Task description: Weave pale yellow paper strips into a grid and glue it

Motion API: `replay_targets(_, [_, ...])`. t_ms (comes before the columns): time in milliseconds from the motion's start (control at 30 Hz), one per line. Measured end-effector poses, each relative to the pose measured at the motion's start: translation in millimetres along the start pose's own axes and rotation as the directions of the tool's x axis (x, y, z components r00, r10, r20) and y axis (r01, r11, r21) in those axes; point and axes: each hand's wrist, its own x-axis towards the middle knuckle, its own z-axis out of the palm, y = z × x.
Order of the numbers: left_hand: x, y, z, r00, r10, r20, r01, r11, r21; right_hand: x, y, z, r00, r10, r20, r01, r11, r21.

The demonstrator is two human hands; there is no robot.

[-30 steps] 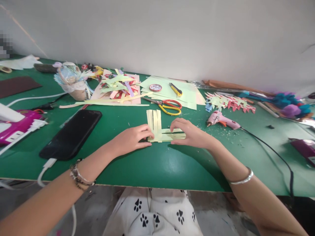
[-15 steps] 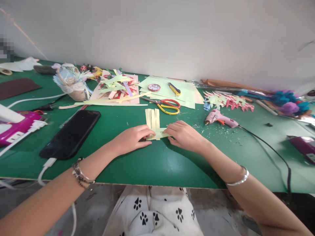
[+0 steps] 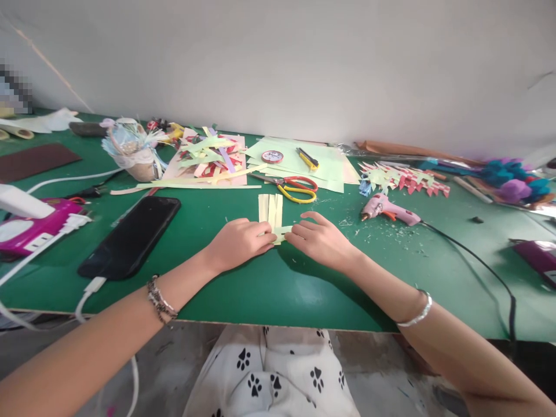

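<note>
Pale yellow paper strips (image 3: 270, 209) lie on the green table (image 3: 278, 289) in front of me, with crossing strips at their near end. My left hand (image 3: 240, 242) rests on the near left corner of the strips, fingers curled and pressing them down. From the right, my right hand (image 3: 318, 238) meets it, its fingers pinching the crossing strips against the upright ones. Most of the crossing strips are hidden under both hands.
A black phone (image 3: 131, 236) on a white cable lies at the left, beside a pink device (image 3: 30, 229). Scissors (image 3: 295, 188), a cutter (image 3: 307, 158), a tape roll (image 3: 272, 156) and paper sheets lie behind. A pink glue gun (image 3: 391, 209) with a black cord sits right.
My right hand has slid left along the crossing strips until it meets the left hand, covering the strip ends that stuck out to the right. My left hand has stayed put.
</note>
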Motion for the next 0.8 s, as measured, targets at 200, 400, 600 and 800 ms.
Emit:
replay_targets(200, [-0.7, 3.2, 3.0, 0.995, 0.010, -0.100, -0.006, 0.999, 0.038, -1.2, -0.3, -2.1, 1.000, -0.005, 0.001, 0.005, 0.998, 0.060])
replay_targets(400, [-1.8, 3.8, 2.8, 0.990, 0.049, -0.131, -0.039, 0.996, 0.082, -3.4, -2.4, -1.3, 0.996, -0.083, -0.008, 0.083, 0.994, -0.069])
replay_targets(600, [-3.3, 4.6, 3.3, 0.993, 0.004, -0.118, 0.000, 1.000, 0.032, -3.7, -4.5, -0.7, 0.997, -0.081, 0.002, 0.081, 0.996, -0.028])
replay_targets(800, [-4.5, 4.0, 2.1, 0.997, 0.018, -0.076, -0.013, 0.998, 0.066, -4.6, -5.1, -2.6, 0.997, -0.070, -0.016, 0.070, 0.998, 0.006])
